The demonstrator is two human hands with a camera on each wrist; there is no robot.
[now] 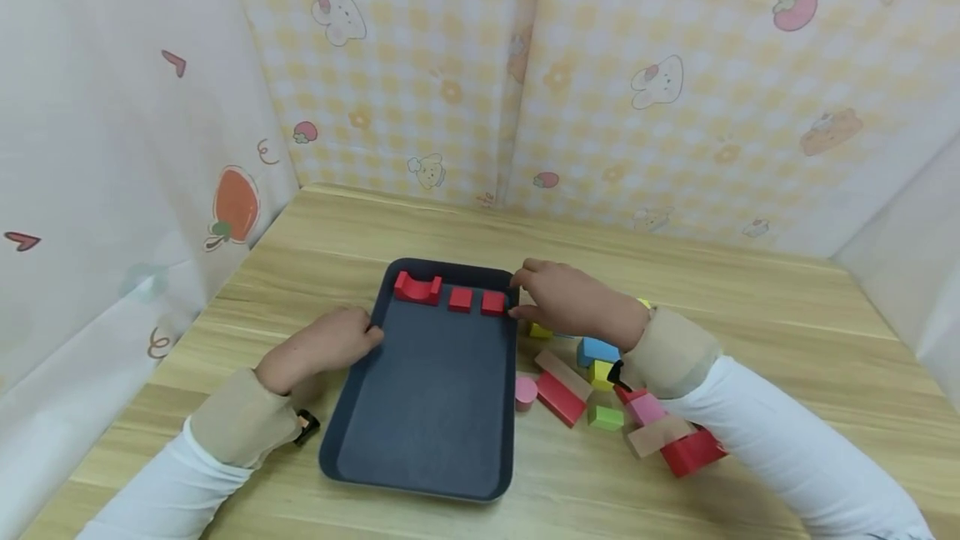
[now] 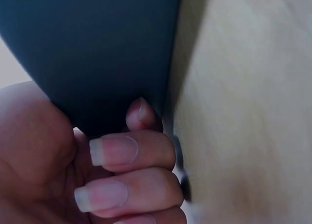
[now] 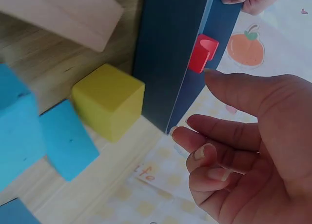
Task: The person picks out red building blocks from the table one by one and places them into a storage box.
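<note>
A dark grey tray lies on the table with red blocks along its far end: an arch-cut block, a small block and another small block. My left hand grips the tray's left rim, its fingers curled against the outer wall in the left wrist view. At the far right corner is my right hand, thumb and fingers apart. The right wrist view shows nothing between them, with fingertips close by the tray's corner; contact there is unclear.
Right of the tray lie loose blocks: a yellow cube, a blue block, a pink cylinder, a long red block, a green block and several others partly under the right forearm. A patterned curtain hangs behind the table.
</note>
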